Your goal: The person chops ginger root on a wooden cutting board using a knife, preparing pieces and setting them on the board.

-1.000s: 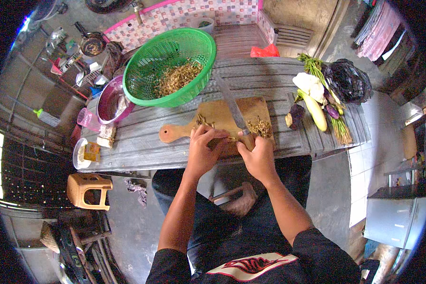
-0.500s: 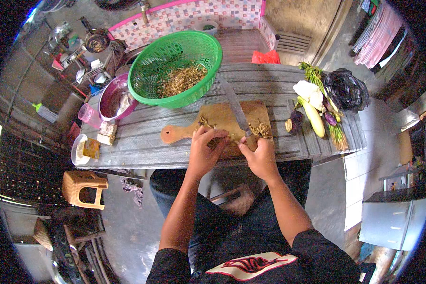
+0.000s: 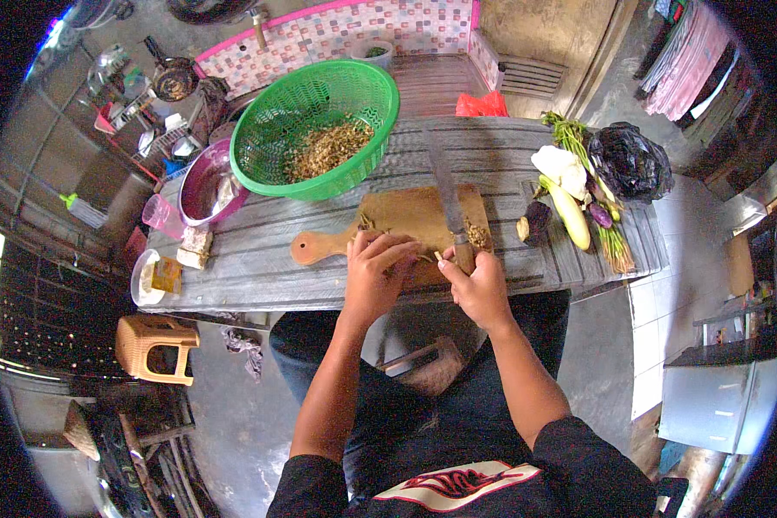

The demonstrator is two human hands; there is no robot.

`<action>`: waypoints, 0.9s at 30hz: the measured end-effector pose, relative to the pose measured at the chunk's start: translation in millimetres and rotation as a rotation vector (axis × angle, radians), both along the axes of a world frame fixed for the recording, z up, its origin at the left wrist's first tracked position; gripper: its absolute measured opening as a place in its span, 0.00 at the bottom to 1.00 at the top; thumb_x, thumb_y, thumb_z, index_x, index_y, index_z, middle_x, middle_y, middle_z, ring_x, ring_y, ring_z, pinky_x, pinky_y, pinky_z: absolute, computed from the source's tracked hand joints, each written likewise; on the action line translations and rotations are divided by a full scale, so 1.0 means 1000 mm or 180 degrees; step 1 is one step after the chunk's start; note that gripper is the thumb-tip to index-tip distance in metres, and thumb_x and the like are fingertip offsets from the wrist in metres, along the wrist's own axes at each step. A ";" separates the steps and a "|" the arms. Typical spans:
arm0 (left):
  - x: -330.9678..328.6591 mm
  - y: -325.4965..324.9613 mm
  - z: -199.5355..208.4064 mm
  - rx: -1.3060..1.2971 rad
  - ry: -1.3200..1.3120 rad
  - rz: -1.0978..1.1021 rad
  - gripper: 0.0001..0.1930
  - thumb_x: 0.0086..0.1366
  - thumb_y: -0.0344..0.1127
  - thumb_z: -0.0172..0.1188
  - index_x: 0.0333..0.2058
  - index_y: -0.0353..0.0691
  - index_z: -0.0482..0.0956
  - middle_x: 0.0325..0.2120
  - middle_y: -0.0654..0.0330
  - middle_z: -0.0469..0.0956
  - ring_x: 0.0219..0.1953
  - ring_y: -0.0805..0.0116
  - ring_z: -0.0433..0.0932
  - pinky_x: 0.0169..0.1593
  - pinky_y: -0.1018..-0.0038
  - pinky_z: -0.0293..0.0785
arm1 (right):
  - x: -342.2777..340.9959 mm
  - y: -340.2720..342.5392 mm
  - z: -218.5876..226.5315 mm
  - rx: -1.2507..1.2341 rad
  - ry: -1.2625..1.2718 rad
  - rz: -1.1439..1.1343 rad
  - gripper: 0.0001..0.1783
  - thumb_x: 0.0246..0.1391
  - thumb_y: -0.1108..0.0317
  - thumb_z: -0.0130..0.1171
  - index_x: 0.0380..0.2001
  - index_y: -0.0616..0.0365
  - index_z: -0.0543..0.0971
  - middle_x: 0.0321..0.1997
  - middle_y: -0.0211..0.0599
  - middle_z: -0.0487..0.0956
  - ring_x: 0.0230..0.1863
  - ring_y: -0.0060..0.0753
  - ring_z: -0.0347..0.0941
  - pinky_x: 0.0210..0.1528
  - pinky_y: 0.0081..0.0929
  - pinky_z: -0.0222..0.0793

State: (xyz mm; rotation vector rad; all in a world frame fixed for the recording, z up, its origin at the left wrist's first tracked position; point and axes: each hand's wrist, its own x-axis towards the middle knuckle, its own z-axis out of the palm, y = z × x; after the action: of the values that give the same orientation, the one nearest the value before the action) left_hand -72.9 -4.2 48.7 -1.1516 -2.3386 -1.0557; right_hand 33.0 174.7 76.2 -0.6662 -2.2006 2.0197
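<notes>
My right hand (image 3: 479, 289) is closed round the handle of a kitchen knife (image 3: 445, 186), whose long blade points up and away from me over the cutting board. A small pale piece shows by the right thumb tip. My left hand (image 3: 373, 274) is curled over the near side of the wooden cutting board (image 3: 406, 207), fingers bent together; what they hold is hidden. Thin brownish scraps lie by the left fingertips. A little heap of brown chopped bits (image 3: 477, 233) sits on the board's right end, behind the knife handle.
Beyond the board stands a green colander (image 3: 380, 129) with brown bits inside. A purple basin (image 3: 188, 186), pink cup (image 3: 162, 216) and clear container (image 3: 147, 289) stand left. To the right lie an eggplant piece (image 3: 537, 220), vegetables (image 3: 568, 211) and a black plastic bag (image 3: 630, 164).
The knife has swung slightly to the right and stands more upright, with my right hand turned along with it. My left hand's fingers have shifted a little over the board.
</notes>
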 end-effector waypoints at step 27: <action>0.001 -0.003 0.015 -0.0044 -0.0504 -0.0516 0.08 0.56 0.38 0.75 0.35 0.49 0.89 0.46 0.67 0.83 0.50 0.57 0.73 0.57 0.58 0.65 | 0.004 -0.007 -0.024 0.1003 0.0678 0.0149 0.18 0.59 0.59 0.70 0.39 0.67 0.85 0.34 0.54 0.87 0.38 0.51 0.87 0.41 0.41 0.78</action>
State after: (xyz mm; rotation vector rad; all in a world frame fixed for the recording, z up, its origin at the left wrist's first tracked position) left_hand -72.3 -7.6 63.6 -1.3263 -2.4076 -1.2292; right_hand 36.6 167.3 52.6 -0.3498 -2.3454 1.6193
